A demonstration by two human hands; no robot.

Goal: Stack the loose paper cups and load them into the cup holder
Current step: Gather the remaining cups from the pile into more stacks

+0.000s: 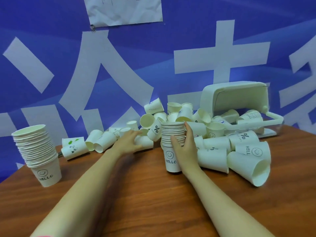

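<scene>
A stack of nested paper cups (172, 147) stands upright on the wooden table (145, 194), near its middle, the bottom cup printed with a smiley face and the word HELLO. The right hand (185, 151) grasps this stack from its right side, thumb across the front below the rims and fingers wrapped around the back at the upper rims. The left hand (130, 140) reaches forward to the left of the stack, fingers spread and relaxed, hovering at a loose cup lying on its side (145, 141); it is motion-blurred and whether it touches that cup cannot be told, but it grips nothing. A taller second stack (38, 153) stands upright near the table's left edge, well apart from both hands, its bottom cup also marked HELLO. A heap of loose cups (210, 134) lies tumbled along the back and right of the table, most on their sides, some printed with a percent sign, one at left with a panda (74, 148). Behind the heap, at the right rear, a white container (236, 96) lies tipped on its side with its opening toward the cups and its handle (271, 118) swung out. A blue wall with large white characters (106, 69) backs the table, with a crumpled sheet of paper (123, 11) pinned at the top.
</scene>
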